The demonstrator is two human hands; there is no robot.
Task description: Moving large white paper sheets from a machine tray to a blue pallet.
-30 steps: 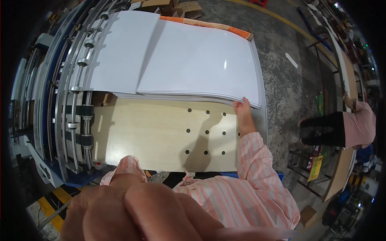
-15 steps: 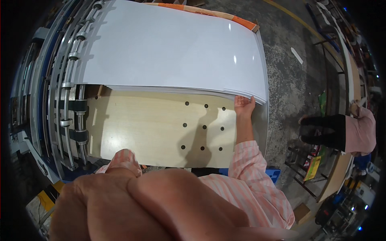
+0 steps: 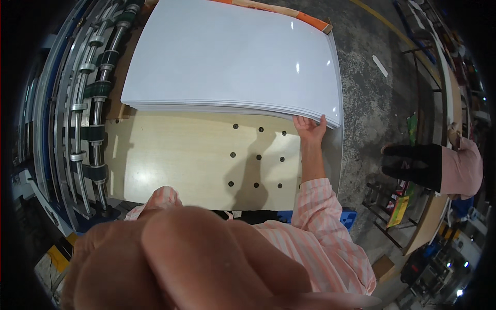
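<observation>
Nearest: my L hand, huge + blurred right at the lens, blocks most of the lower view; can't tell if it holds anything. Striped pink/white cuff just past it; blue thing partly hidden behind my R sleeve.

Next out: pale board, flat, rows of round black studs toward its R half, my shadow across some. Along its L side, machine w/ metal rollers + dark green bands, btwn me and nothing on the R.

R hand beyond the board's studs, palm up, at near edge of the white sheets, close to their R corner. Fingertips partly lost at the edge, thumb apart from them, its tip at the corner; can't tell if I'm pinching any. Stack lies ahead + mostly L of the hand, on far part of the board.

Sheets: big, white, glossy, bright glints on R side; layered edges show along the near side, slightly fanned + bowed near my hand.

Far: orange wrapping along back edge of stack. Grey worn floor to R, white strip on it. Farther R, person in pink top, dark trousers, by a long bench.
</observation>
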